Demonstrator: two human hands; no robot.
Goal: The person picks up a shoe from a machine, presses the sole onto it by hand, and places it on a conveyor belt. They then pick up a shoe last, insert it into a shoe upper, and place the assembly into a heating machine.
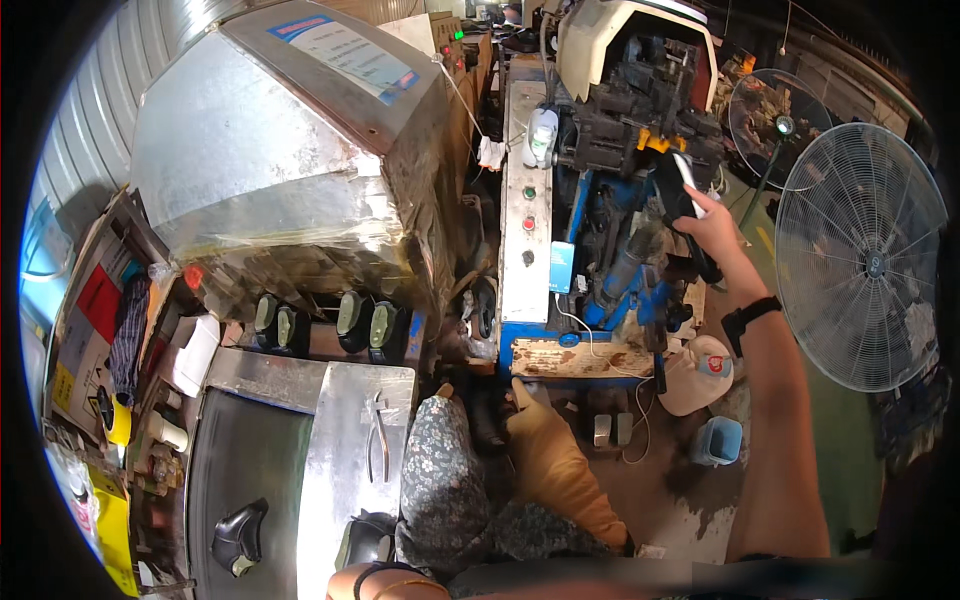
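**One hand on the machine lever**

One right hand (715, 232) reached up and away from the body, its fingers closed round a dark lever handle (680, 195) with a pale strip along its edge. The handle stuck out from the front of a blue and black machine (625, 170), a blocky, greasy mass of cast metal under a cream-coloured hood. A black band sat on the wrist below the hand.

The left hand could not be made out; only a bare forearm showed at the lower edge, so I cannot tell whether it was wide or closed.

Left of the machine stood a tall, scuffed steel control panel (527, 210) with green and red round buttons. Farther left sat a large box of dull, crinkled sheet metal (270, 150), and below it a smooth steel counter (340, 440) bearing a pair of pliers (378, 435). A round wire-guarded fan (860, 255) stood at the right. On the stained floor near the machine's base lay a pale plastic jug (700, 372) and a small blue tub (718, 440).
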